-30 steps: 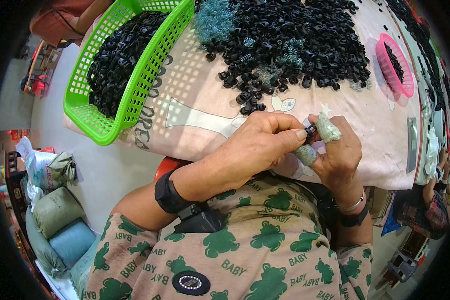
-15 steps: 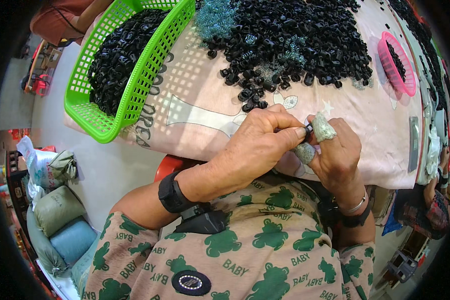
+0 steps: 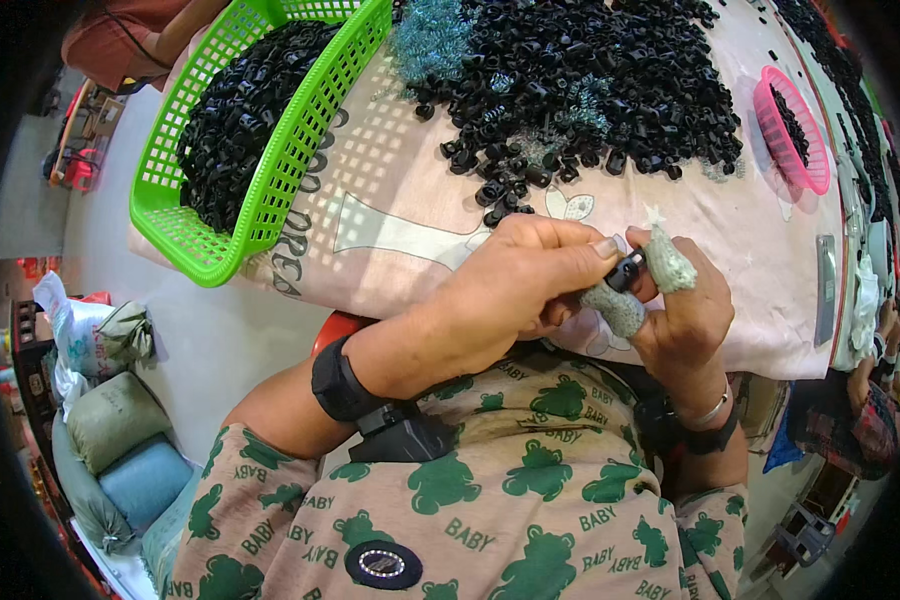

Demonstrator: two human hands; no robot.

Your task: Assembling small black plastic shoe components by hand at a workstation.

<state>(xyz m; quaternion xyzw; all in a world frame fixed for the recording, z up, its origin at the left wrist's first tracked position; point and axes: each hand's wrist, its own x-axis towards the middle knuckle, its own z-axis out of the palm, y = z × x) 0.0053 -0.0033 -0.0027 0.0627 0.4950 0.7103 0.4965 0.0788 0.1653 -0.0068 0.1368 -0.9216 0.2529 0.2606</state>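
Pinching 1 small black cylindrical part (image 3: 627, 270), left hand (image 3: 530, 285) and right hand (image 3: 685, 310) close their fingers (image 3: 615, 305) on it above the desk (image 3: 390, 250) edge. Loose black parts (image 3: 590, 90) heap beyond; green basket (image 3: 270, 200) left, pink basket (image 3: 795, 140) right.

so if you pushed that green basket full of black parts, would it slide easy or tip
The green basket would probably slide rather than tip: it sits low and wide on the cloth. It looks fairly heavy, heaped with small black parts. Its thin mesh walls may flex if pushed high up.
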